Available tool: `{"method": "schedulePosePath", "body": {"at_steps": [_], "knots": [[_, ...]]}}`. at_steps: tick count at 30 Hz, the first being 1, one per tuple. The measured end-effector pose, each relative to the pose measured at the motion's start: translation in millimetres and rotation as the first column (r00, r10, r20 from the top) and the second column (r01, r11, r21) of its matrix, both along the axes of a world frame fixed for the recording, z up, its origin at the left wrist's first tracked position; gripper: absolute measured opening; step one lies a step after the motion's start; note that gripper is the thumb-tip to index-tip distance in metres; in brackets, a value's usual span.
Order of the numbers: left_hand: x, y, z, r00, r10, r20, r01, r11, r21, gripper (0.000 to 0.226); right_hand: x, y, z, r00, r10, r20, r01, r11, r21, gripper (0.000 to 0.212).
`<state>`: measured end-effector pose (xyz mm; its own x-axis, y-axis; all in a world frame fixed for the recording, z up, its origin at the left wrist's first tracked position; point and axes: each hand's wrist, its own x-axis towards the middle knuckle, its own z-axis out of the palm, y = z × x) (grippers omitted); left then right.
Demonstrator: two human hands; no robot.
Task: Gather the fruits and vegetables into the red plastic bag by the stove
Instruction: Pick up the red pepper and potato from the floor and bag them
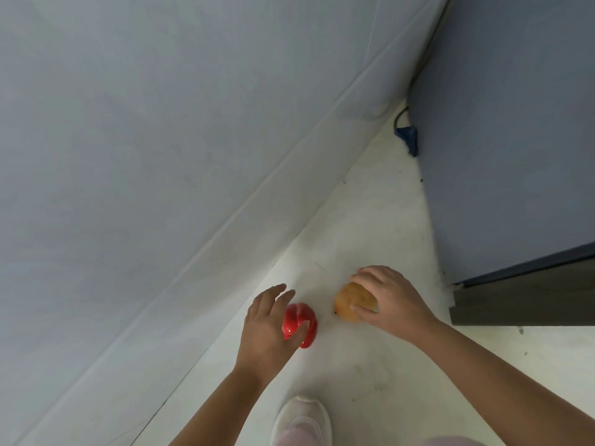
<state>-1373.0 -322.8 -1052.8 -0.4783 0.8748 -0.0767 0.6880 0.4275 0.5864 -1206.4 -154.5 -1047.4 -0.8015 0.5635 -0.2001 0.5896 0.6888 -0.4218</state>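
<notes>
A glossy red bell pepper (297,317) lies on the white floor near the wall. My left hand (269,326) curls over it from the left, thumb across its front, fingers spread above. Just to the right, an orange-yellow fruit (349,300) rests on the floor. My right hand (386,299) wraps it from the right, thumb under its near side and fingers over the top. Both items touch the floor. The red plastic bag and the stove are not in view.
A pale grey wall (161,140) runs diagonally along the left. A blue-grey cabinet (515,140) and a dark panel (528,300) stand at the right. A dark cord and blue scrap (408,136) sit in the far corner. A white shoe (301,420) stands below.
</notes>
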Motion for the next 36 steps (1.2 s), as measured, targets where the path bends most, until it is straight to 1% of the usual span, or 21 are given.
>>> {"method": "schedulePosePath", "body": {"at_steps": [2, 6, 8, 10, 13, 17, 22, 25, 29, 36], "knots": [[4, -1, -8, 1.0, 0.022, 0.009, -0.022, 0.999, -0.031, 0.056, -1, 2, -10, 1.0, -0.011, -0.008, 0.011, 1.0, -0.026, 0.046], [13, -1, -22, 0.991, 0.126, 0.049, -0.12, 0.987, -0.11, 0.061, 3, 3, -28, 0.999, -0.034, -0.011, 0.033, 0.996, -0.079, 0.053], [16, -1, -27, 0.99, 0.135, 0.038, -0.128, 0.983, -0.133, 0.064, 6, 3, -36, 0.999, -0.041, -0.018, 0.039, 0.994, -0.101, 0.057], [18, 0, -31, 0.99, 0.136, 0.033, -0.13, 0.98, -0.148, 0.07, 8, 4, -44, 0.998, -0.067, -0.019, 0.064, 0.99, -0.125, 0.056], [20, 2, -33, 0.987, 0.141, 0.072, -0.125, 0.974, -0.187, 0.076, 11, 4, -52, 0.997, -0.081, -0.01, 0.079, 0.986, -0.148, 0.055], [23, 3, -40, 0.988, 0.138, 0.075, -0.122, 0.975, -0.186, 0.065, 12, 0, -58, 0.996, -0.085, 0.039, 0.091, 0.975, -0.204, 0.06], [27, 1, -46, 0.985, 0.115, 0.126, -0.085, 0.972, -0.219, 0.069, 7, -8, -65, 0.996, -0.067, 0.055, 0.079, 0.958, -0.275, 0.063], [28, -1, -50, 0.972, 0.155, 0.176, -0.115, 0.969, -0.219, 0.071, 6, -11, -67, 0.997, -0.064, 0.045, 0.075, 0.952, -0.297, 0.063], [30, -1, -53, 0.935, 0.227, 0.273, -0.173, 0.963, -0.208, 0.066, 6, -12, -67, 0.994, -0.102, 0.045, 0.111, 0.943, -0.312, 0.057], [34, -2, -49, 0.876, 0.351, 0.33, -0.295, 0.932, -0.209, 0.06, 5, -16, -60, 0.989, -0.134, 0.055, 0.145, 0.928, -0.343, 0.048]]}}
